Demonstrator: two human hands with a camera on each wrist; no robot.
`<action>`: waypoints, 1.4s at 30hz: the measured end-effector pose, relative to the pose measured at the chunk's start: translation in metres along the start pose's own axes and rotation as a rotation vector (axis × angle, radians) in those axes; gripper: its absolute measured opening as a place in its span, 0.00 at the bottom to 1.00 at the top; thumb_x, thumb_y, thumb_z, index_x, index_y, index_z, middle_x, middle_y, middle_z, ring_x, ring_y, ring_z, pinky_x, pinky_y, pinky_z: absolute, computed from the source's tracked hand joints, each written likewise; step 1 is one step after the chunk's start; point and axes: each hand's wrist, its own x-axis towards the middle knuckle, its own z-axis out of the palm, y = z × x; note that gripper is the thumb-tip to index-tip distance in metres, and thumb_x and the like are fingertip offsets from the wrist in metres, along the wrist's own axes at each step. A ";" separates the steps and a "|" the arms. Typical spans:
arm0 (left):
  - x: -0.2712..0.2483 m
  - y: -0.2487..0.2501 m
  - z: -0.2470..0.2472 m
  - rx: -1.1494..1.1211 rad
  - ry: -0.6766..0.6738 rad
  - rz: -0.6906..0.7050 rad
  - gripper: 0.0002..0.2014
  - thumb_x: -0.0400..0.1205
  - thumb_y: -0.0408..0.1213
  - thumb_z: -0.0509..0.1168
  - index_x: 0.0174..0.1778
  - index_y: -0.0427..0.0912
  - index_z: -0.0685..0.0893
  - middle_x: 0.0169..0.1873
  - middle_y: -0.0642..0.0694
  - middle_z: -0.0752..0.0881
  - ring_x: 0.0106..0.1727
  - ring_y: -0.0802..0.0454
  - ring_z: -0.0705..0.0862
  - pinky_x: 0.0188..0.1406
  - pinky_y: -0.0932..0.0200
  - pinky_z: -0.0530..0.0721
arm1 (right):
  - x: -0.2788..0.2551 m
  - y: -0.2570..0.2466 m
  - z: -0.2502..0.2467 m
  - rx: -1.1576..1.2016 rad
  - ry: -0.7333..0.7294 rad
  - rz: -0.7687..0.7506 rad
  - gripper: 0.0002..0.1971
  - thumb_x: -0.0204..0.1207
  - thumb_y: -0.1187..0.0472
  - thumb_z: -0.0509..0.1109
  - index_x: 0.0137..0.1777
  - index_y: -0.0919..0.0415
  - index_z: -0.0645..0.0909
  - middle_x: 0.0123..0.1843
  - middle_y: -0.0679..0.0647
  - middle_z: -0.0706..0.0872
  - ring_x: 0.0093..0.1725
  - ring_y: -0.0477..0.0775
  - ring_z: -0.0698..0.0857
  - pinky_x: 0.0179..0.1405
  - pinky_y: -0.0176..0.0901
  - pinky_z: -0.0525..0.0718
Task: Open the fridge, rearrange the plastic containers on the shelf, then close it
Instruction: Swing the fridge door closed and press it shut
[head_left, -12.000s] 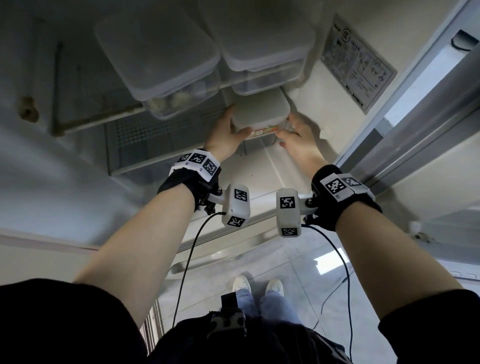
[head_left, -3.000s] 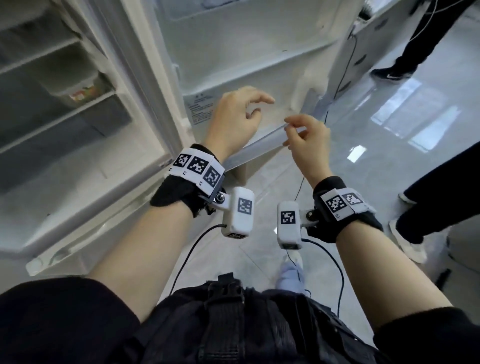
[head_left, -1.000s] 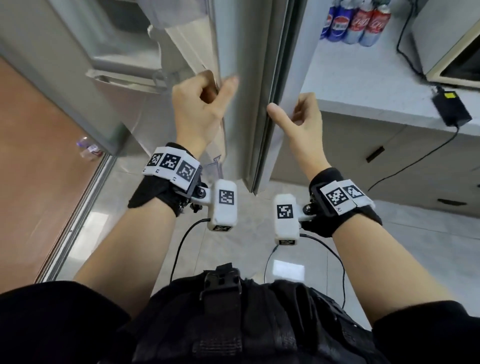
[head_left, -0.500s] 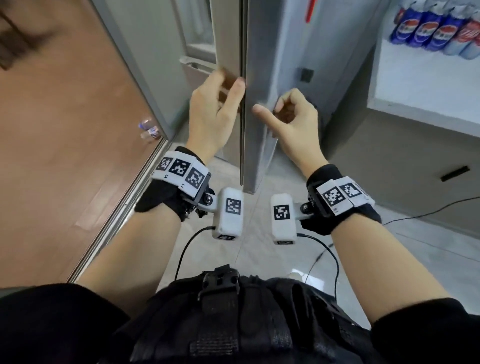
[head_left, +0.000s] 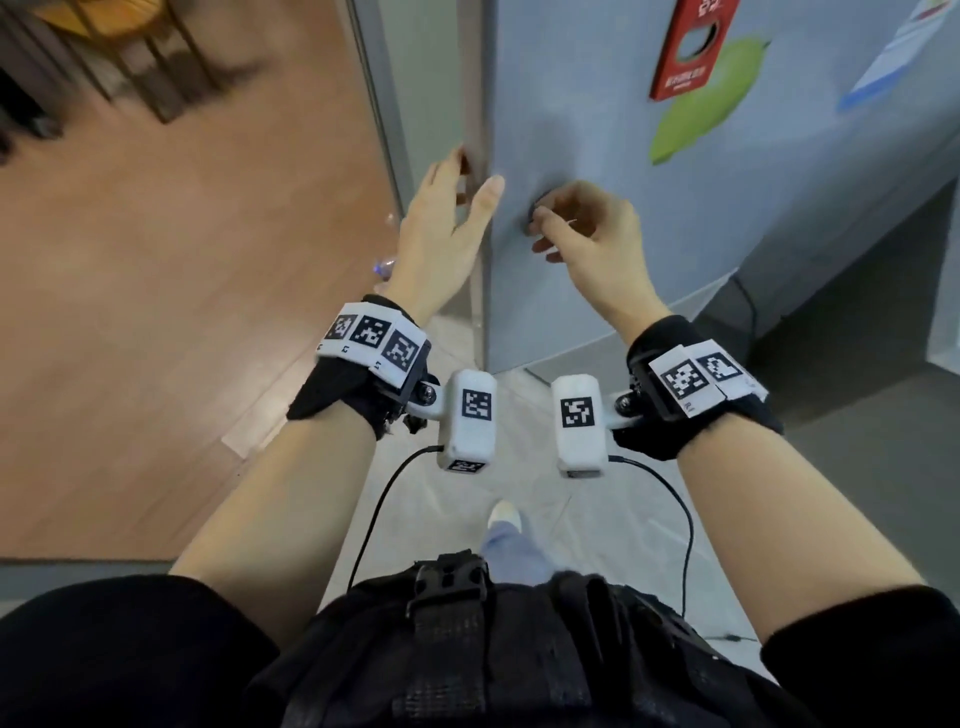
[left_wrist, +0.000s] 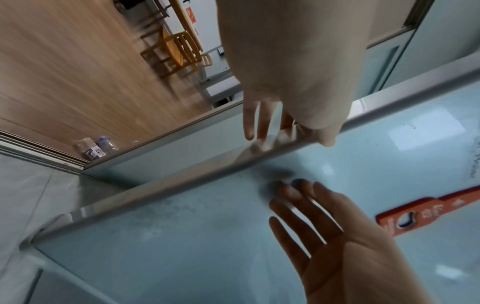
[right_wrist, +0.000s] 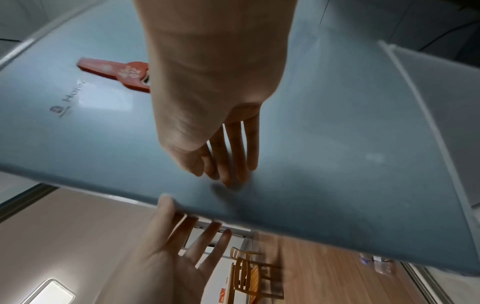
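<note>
The fridge door (head_left: 597, 130), pale blue-grey, lies flush against the cabinet, so the plastic containers are hidden behind it. My left hand (head_left: 470, 182) is at the door's left edge. Its fingers (left_wrist: 249, 123) are straight and reach round the side, and the thumb lies on the front face. My right hand (head_left: 545, 228) is just to the right of it. Its fingertips (right_wrist: 228, 174) touch the door front (right_wrist: 337, 144) and hold nothing. Each wrist view shows the other hand too: the right hand (left_wrist: 311, 216) and the left hand (right_wrist: 182, 236).
A red magnet (head_left: 691, 47) and a green leaf sticker (head_left: 701, 98) sit higher on the door. Wooden floor (head_left: 182, 260) spreads to the left, with small bottles (head_left: 384, 265) by the fridge's base. A wooden chair (right_wrist: 249, 273) stands further off. A dark gap with a cable (head_left: 748, 312) is to the right.
The narrow gap at the door's edge has gone and the door sits flush. My left fingers have straightened along the edge; my right fingertips now touch the door front.
</note>
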 end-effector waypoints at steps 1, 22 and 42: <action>0.017 -0.008 -0.001 -0.005 0.018 -0.006 0.33 0.79 0.61 0.54 0.75 0.42 0.69 0.71 0.46 0.78 0.70 0.51 0.79 0.73 0.40 0.77 | 0.017 0.004 0.004 0.014 -0.016 -0.004 0.10 0.76 0.68 0.66 0.35 0.54 0.79 0.37 0.62 0.87 0.33 0.52 0.85 0.34 0.34 0.82; 0.343 -0.104 0.021 -0.188 -0.188 0.044 0.22 0.85 0.39 0.58 0.75 0.39 0.67 0.51 0.51 0.65 0.41 0.76 0.70 0.57 0.82 0.70 | 0.293 0.058 0.057 -0.072 0.187 0.092 0.05 0.76 0.69 0.67 0.45 0.60 0.84 0.36 0.59 0.89 0.34 0.46 0.88 0.37 0.30 0.83; 0.468 -0.114 0.065 -0.132 -0.373 0.212 0.14 0.88 0.32 0.52 0.61 0.24 0.74 0.53 0.44 0.64 0.48 0.68 0.70 0.52 0.93 0.61 | 0.380 0.075 0.047 -0.240 0.504 0.220 0.08 0.73 0.69 0.68 0.50 0.61 0.84 0.33 0.42 0.83 0.31 0.34 0.79 0.41 0.28 0.78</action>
